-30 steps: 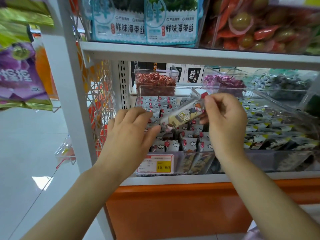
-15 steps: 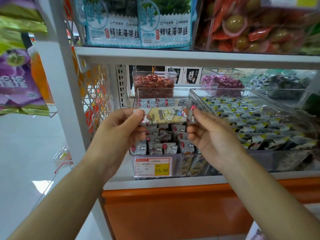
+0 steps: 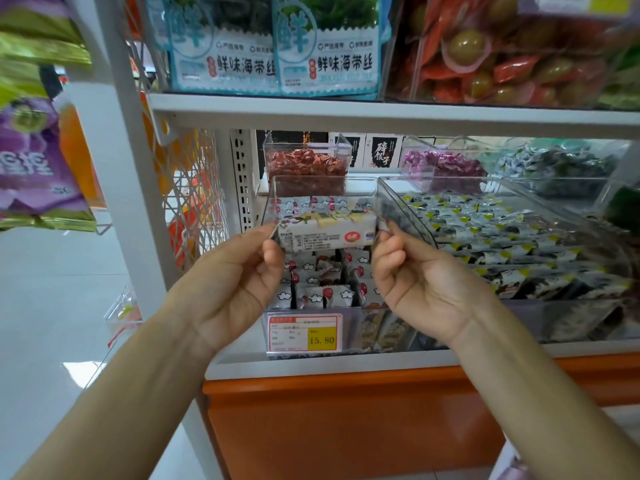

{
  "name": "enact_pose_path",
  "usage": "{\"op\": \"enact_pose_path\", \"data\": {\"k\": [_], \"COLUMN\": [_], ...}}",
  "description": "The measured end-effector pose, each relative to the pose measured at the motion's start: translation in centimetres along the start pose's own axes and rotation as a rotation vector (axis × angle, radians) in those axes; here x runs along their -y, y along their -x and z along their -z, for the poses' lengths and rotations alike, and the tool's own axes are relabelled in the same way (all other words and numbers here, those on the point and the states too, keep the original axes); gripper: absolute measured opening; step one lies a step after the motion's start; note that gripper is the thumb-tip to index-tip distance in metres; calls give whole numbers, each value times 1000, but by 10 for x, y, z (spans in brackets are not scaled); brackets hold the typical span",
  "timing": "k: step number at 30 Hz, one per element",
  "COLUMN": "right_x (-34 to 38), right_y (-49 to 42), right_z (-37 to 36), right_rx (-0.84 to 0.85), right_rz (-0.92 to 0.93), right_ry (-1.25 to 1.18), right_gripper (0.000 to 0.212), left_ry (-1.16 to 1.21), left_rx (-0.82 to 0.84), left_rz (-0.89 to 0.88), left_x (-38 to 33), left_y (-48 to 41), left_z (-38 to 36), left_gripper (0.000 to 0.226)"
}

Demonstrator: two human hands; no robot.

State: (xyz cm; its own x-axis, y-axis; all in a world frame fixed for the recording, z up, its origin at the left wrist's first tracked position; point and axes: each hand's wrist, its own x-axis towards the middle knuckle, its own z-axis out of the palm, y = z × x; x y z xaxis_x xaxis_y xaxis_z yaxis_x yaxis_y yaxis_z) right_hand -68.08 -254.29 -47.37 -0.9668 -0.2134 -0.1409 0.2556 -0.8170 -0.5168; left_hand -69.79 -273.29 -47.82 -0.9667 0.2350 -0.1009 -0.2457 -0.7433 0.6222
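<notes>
A small wrapped snack packet (image 3: 329, 233) is held level in front of a clear plastic bin (image 3: 277, 188) on the middle shelf. Its printed white back with a red logo faces me. My left hand (image 3: 239, 282) pinches the packet's left end. My right hand (image 3: 415, 278) pinches its right end. Both palms face me. The bin below holds several like packets (image 3: 322, 292) with cloud and red patterns, standing in rows.
A price tag (image 3: 304, 332) reading 15.80 hangs on the bin's front. A larger clear bin (image 3: 405, 209) of dark-and-yellow packets stands to the right. Bins of red (image 3: 306, 164) and purple (image 3: 443, 164) sweets sit behind. A white shelf (image 3: 381, 114) with seaweed bags is overhead; the white upright (image 3: 114, 168) is left.
The packet has gone from my right hand alone to both hands, levelled, and been turned over, so its printed back now faces me instead of the cartoon front.
</notes>
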Motion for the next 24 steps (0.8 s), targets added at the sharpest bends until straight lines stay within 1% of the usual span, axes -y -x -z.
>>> {"op": "enact_pose_path", "data": {"k": [4,10,14,16,17,19,20,22,24], "right_x": [0,-5,-5,-6,-6,-5,-4,-3,-5], "right_y": [3,3,2,0,-1,-3,-3,-1,2], "right_z": [-1,-1,-2,-1,0,2,4,6,7], "right_rx": [-8,23,29,23,22,27,35,41,27], "right_rz": [8,21,55,90,118,206,269,426,586], "right_ry": [59,-6,11,54,91,220,318,601,874], "right_gripper": [13,16,10,9,12,13,17,24,25], "left_ry": [189,299,301,222,151,-29,-115,-261,-384], "left_rx": [19,11,-8,-29,-35,-47,-45,-43,-27], "left_rz": [101,139,149,111,82,24,2,-30,-66], "left_x": [-3,-5,-6,-5,-5,-5,-4,-4,-3], "left_y": [6,12,13,12,11,12,13,14,15], "left_z": [-3,-9,-7,-6,-6,-7,-8,-7,-6], "left_gripper": [63,59,57,52,43,17,15,22,24]}}
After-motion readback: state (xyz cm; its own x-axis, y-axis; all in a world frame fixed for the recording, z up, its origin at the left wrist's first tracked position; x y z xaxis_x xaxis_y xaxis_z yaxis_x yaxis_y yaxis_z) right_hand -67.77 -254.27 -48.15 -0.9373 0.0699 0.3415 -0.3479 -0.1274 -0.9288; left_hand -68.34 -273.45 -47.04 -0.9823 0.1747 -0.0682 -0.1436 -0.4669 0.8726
